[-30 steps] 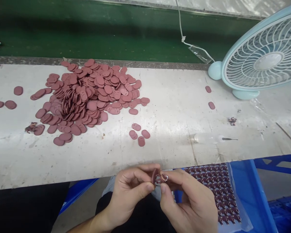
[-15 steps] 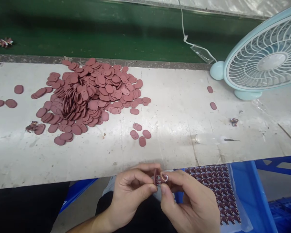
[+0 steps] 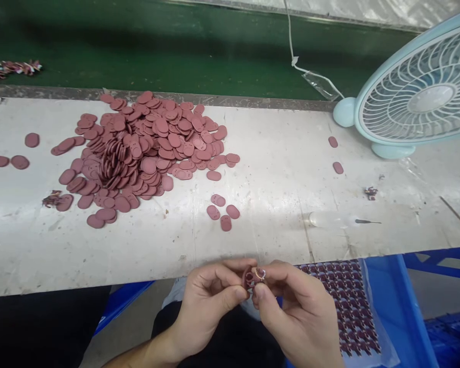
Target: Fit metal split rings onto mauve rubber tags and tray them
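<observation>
In front of the table edge, my left hand (image 3: 210, 301) pinches a reddish-brown oval disc (image 3: 246, 277) between thumb and fingers, its face tilted up on edge. My right hand (image 3: 297, 309) is closed on a small dark-red figurine (image 3: 259, 274) with light-coloured bits. The figurine meets the disc, or nearly so; their contact is partly hidden by my fingers. Beyond my hands lie several loose oval discs (image 3: 226, 223), some showing small holes. A large heap of the same discs (image 3: 149, 148) spreads over the left half of the white table (image 3: 268, 189).
A pale blue fan (image 3: 431, 97) stands at the back right. A clear bottle with a thin dark tip (image 3: 325, 220) lies on the table. Below right, a blue crate (image 3: 408, 306) holds rows of dark-red pieces (image 3: 354, 306). Behind runs a green belt (image 3: 176, 56) carrying a small cluster of figurines (image 3: 15, 68).
My right hand has shifted slightly left, bringing the figurine closer to the disc, which is turned a little. On the green belt the cluster has moved right.
</observation>
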Tool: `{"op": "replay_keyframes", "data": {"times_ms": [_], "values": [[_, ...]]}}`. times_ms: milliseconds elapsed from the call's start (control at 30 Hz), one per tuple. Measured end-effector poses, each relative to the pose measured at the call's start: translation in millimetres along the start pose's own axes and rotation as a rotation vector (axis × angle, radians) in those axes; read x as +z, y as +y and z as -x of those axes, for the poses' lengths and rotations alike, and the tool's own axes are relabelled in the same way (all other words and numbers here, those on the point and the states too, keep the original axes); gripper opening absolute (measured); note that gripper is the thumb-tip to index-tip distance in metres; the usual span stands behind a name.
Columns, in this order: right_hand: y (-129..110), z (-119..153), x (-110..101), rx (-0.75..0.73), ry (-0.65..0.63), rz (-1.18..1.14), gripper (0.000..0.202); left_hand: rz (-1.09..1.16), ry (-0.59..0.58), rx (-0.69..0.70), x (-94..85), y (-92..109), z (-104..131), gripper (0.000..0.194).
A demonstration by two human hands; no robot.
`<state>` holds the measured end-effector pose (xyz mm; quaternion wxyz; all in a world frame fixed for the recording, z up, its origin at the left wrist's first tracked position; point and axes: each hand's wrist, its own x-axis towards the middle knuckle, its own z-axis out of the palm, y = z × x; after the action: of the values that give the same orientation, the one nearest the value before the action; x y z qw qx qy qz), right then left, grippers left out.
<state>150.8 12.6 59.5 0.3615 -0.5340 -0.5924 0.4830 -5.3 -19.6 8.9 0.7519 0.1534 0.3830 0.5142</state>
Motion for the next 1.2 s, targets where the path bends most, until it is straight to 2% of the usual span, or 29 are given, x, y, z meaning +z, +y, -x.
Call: {"op": "replay_keyframes", "data": {"times_ms": [200, 433, 567, 833, 1200], "values": [[-5.3, 0.3, -3.0, -0.091, 0.011, 0.189, 0.015, -0.032, 0.014, 0.004, 2.0, 2.9, 0.4, 0.007], [-2.1, 6.6, -1.0, -0.201, 0.037, 0.288, 0.025, -0.012, 0.007, 0.016, 3.9, 4.2, 0.7, 0.008], [0.9, 6.8, 1.5, -0.201, 0.036, 0.236, 0.028, -0.016, 0.01, 0.046, 5.1, 4.1, 2.7, 0.009], [9.2, 7.2, 9.9, -0.061, 0.031, -0.059, 0.02, 0.046, -0.003, 0.033, 5.8, 3.2, 3.6, 0.009], [12.3, 10.9, 11.6, -0.067, 0.052, -0.092, 0.02, 0.071, -0.01, 0.019, 9.8, 3.8, 4.2, 0.007]]}}
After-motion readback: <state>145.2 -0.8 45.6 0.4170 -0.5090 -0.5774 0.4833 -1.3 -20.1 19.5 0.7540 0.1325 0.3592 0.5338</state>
